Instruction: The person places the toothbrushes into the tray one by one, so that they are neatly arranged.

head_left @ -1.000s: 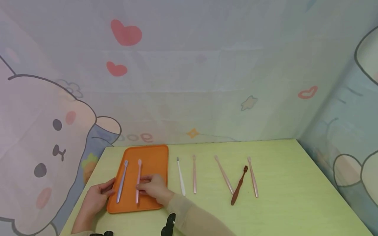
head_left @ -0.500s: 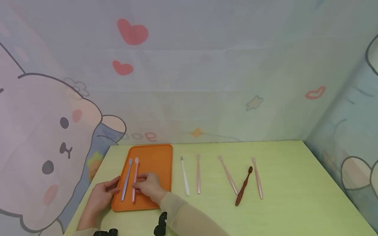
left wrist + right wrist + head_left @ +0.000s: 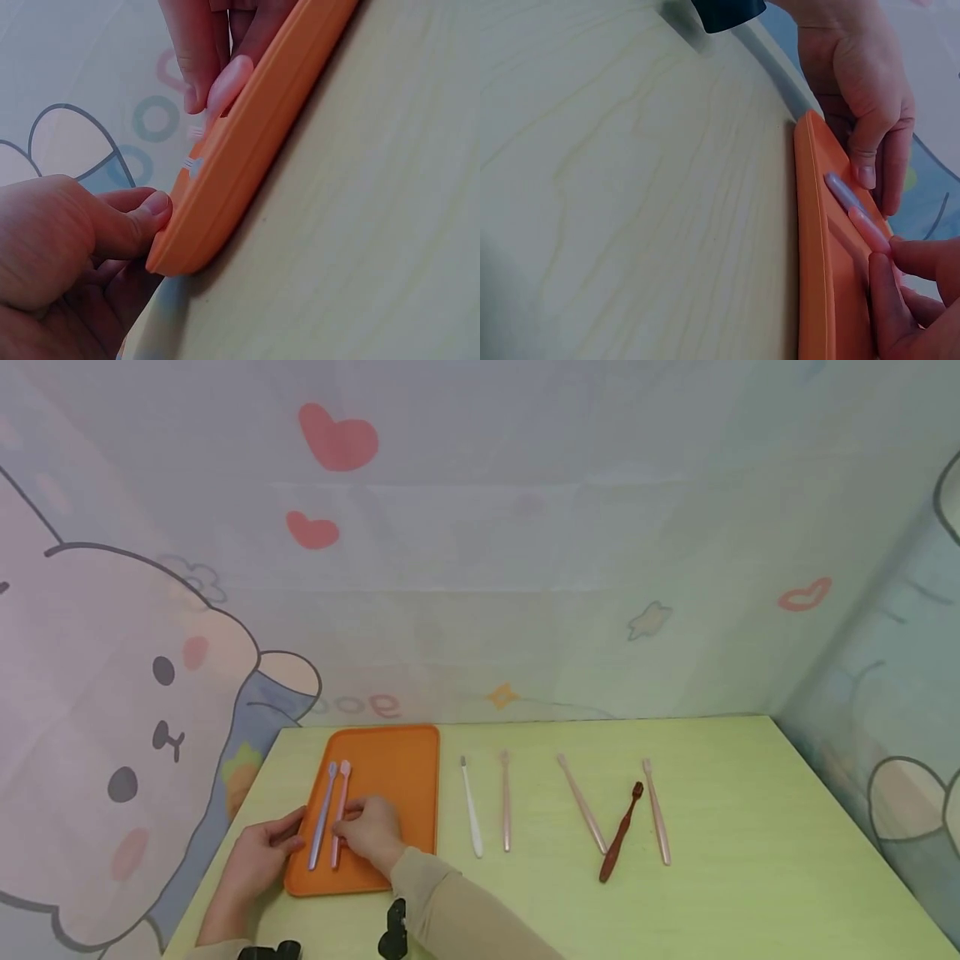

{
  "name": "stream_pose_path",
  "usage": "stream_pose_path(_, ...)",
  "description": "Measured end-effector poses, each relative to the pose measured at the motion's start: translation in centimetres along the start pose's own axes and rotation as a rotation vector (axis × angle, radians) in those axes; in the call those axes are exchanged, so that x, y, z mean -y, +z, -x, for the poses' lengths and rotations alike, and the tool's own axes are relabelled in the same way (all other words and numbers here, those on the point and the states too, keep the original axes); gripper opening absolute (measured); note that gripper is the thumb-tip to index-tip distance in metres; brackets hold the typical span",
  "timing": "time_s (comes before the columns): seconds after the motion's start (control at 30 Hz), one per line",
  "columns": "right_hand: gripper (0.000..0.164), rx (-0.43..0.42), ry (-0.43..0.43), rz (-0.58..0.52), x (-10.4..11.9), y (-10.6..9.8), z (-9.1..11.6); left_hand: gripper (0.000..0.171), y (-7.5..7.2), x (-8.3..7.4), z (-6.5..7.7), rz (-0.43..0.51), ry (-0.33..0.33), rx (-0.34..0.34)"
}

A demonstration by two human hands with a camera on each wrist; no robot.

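An orange tray [image 3: 408, 777] lies at the table's left end. My left hand [image 3: 255, 860] grips its left rim, thumb on the edge in the left wrist view. Over the tray, my right hand [image 3: 375, 833] pinches a pink toothbrush [image 3: 342, 789] by the handle between thumb and fingers. Just left of it lies a lilac toothbrush [image 3: 321, 818], nearly parallel, both heads pointing to the back. The right wrist view shows the pink handle end [image 3: 868, 229] close beside the lilac one [image 3: 844, 193]. My right fingers hide part of the pink handle.
Right of the tray, on the pale yellow-green table [image 3: 750, 860], lie a white toothbrush [image 3: 472, 814], a pale pink one [image 3: 506, 810], a slanted pink one [image 3: 581, 802], a brown one [image 3: 618, 839] and another pink one [image 3: 657, 818]. A printed cloth [image 3: 525, 568] hangs behind.
My right hand has moved the pink toothbrush leftward across the tray, close to the lilac one. My left hand keeps its grip on the rim. The head view has shifted slightly.
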State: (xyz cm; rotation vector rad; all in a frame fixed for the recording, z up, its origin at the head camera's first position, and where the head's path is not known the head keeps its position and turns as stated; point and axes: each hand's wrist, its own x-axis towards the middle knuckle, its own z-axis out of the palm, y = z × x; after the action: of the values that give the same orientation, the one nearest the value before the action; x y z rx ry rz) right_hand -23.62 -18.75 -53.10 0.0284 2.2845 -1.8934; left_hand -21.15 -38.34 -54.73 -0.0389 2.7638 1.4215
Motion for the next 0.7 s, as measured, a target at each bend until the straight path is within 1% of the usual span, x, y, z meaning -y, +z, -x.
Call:
stream_pose_path(0.07, 0.023, -0.006, 0.006, 0.018, 0.1, 0.0, -0.1, 0.050, 0.1, 0.0, -0.1, -0.005, -0.008, -0.003)
stream_pose_path(0.13, 0.021, -0.014, -0.005, 0.045, 0.0, 0.2, -0.2, 0.050, 0.1, 0.0, -0.1, -0.010, -0.013, -0.003)
stream_pose_path(0.37, 0.018, -0.067, -0.105, 0.181, -0.6, 0.7, -0.4, 0.049, 0.0, 0.0, -0.1, -0.025, -0.021, -0.011)
stream_pose_path(0.5, 0.017, -0.083, -0.148, 0.201, -1.1, 1.0, -0.6, 0.050, 0.1, -0.1, -0.1, -0.013, -0.029, -0.017)
stream_pose_path(0.7, 0.016, -0.082, -0.171, 0.209, -1.4, 1.1, -0.8, 0.050, 0.2, -0.1, -0.1, 0.006, -0.038, -0.021)
